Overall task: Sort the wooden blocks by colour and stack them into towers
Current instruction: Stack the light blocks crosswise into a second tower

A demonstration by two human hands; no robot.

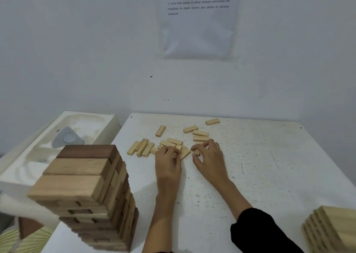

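Note:
Several pale wooden blocks (174, 141) lie scattered on the white table (260, 156), toward its far middle. My left hand (168, 159) curls its fingers over blocks at the near edge of the pile. My right hand (209, 156) pinches a small pale block (196, 152) between thumb and fingers. A tall tower of brown and tan blocks (90, 195) stands at the near left. A low stack of pale blocks (331, 231) sits at the near right corner.
A white moulded tray (57, 137) holding a grey triangular object (66, 138) sits left of the table. A printed sheet (198, 19) hangs on the wall behind. The table's right half holds nothing but paint specks.

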